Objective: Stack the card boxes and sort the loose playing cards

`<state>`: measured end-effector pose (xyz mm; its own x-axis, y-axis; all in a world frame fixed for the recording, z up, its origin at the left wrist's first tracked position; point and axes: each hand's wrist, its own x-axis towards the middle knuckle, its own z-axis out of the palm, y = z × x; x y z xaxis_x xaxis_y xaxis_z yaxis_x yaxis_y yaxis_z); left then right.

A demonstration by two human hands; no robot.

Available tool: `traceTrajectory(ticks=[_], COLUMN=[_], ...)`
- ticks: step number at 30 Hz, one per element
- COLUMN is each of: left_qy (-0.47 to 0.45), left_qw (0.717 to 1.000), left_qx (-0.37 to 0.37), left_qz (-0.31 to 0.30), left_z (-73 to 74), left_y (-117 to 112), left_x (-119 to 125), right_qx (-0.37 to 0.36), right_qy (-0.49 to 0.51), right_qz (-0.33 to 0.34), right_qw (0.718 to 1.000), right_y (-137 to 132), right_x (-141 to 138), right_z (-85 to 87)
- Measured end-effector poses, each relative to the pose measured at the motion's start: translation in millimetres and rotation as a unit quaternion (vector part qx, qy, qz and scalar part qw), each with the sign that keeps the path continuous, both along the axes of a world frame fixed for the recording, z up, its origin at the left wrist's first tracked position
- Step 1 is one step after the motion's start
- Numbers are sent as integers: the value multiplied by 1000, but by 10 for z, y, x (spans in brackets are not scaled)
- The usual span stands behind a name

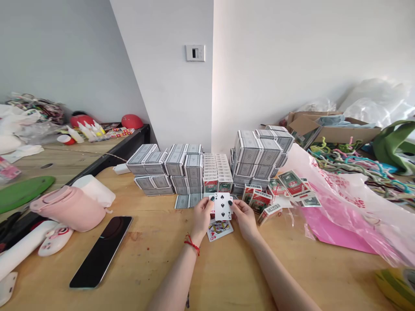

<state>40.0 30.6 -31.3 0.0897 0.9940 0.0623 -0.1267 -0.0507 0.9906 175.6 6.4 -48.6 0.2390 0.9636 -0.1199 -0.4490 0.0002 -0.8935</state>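
A three of spades (222, 206) faces me, its left edge pinched by my left hand (201, 216) and its right edge by my right hand (244, 218). The edge of at least one more card with a red mark shows behind it; how many are there I cannot tell. Just below, a queen of hearts (220, 230) lies face up on the wooden table (155, 255). Behind my hands are rows of small card boxes (210, 172), with stacks of grey-patterned boxes on the left (178, 160) and right (249, 149).
Loose red and green card boxes (259, 201) lie right of my right hand, beside pink and clear plastic wrapping (343, 224). On the left are a black phone (102, 252), a pink cup-like container (69, 207) and a white mouse-shaped item (55, 242).
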Motion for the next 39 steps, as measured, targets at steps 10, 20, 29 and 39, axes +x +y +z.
traceTrajectory(ticks=[10, 20, 29, 39], left_qy=[88, 189, 206, 77], left_qw=[996, 980, 977, 997], left_qx=[1, 56, 57, -8], left_qz=[-29, 2, 6, 13], left_z=[57, -45, -39, -25], left_y=[-8, 12, 8, 27], left_x=[-6, -8, 3, -23], right_qx=[16, 13, 0, 5], right_qy=[-23, -28, -58, -52], right_qz=[-24, 33, 51, 42], right_qw=[999, 999, 997, 998], right_y=[14, -23, -27, -22], right_x=[9, -1, 6, 2], right_z=[-1, 70, 91, 70])
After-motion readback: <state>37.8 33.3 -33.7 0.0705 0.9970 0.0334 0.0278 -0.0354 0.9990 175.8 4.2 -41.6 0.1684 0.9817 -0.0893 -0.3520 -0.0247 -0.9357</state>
